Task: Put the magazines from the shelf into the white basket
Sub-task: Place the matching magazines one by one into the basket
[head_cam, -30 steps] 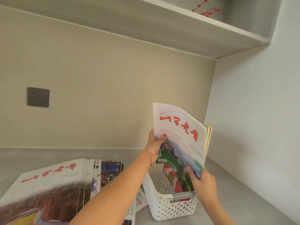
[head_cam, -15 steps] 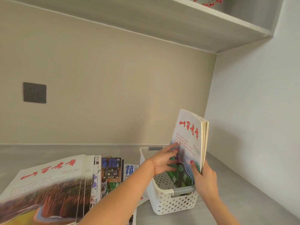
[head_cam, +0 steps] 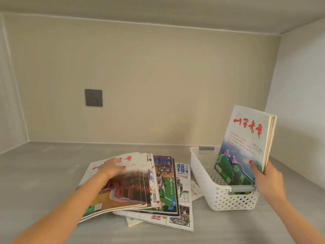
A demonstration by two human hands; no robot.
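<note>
The bundle of magazines is now stood upright in the white basket, steadied by the right hand alone. The left hand, released from it, is laid flat, fingers spread, on the fanned pile; next pickup judged imminent.

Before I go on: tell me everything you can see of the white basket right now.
The white basket is a rectangular plastic bin with perforated walls and floor and a grey handle bar at each short end. It sits upright on the grey shelf surface, to the right of the fanned magazine pile. A bundle of magazines stands in it on end, tilted, at its right side, steadied by the right hand. The rest of the floor looks bare. The left hand is away on the pile.
</note>
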